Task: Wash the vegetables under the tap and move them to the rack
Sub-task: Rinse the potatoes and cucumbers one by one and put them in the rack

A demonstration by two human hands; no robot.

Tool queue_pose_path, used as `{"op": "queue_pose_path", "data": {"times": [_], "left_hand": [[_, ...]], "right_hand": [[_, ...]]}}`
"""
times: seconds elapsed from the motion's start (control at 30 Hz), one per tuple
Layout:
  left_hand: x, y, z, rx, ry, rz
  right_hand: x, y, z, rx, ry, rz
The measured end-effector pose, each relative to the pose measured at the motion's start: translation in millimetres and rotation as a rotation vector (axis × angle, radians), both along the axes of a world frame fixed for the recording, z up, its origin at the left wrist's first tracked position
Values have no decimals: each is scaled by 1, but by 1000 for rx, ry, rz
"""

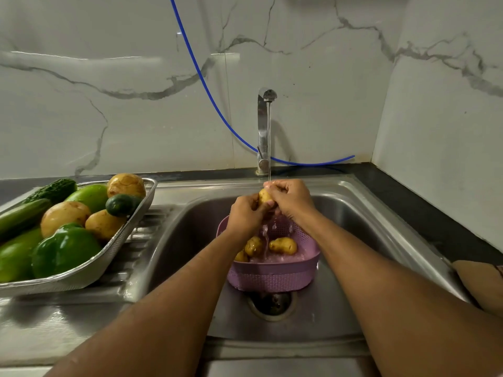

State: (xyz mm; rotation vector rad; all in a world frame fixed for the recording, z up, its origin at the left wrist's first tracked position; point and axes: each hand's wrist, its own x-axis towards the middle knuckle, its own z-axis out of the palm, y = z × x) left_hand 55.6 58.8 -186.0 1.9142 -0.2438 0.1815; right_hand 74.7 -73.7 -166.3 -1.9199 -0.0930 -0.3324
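Observation:
A small yellow potato [264, 196] is held between my left hand [246, 216] and my right hand [292, 198], both gripping it under the running stream from the chrome tap [263, 126]. Below my hands a pink perforated colander [273, 272] stands in the sink [353, 227] with three small potatoes [283, 245] in it, water falling among them. On the drainboard at the left sits a metal mesh rack [114, 251] holding potatoes [64, 216], a green capsicum [65, 250], cucumbers [122, 204] and other green vegetables.
The sink drain [272, 304] lies just in front of the colander. A blue hose [217, 110] runs down the marble wall behind the tap. A dark counter strip [424, 213] lies to the right, with a brown object [481, 281] at its near end.

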Motion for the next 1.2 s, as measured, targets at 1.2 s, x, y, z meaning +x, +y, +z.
{"op": "queue_pose_path", "data": {"times": [1.2], "left_hand": [[-10, -7, 5, -242, 281, -164]], "right_hand": [[-5, 1, -4, 160, 135, -74]]}}
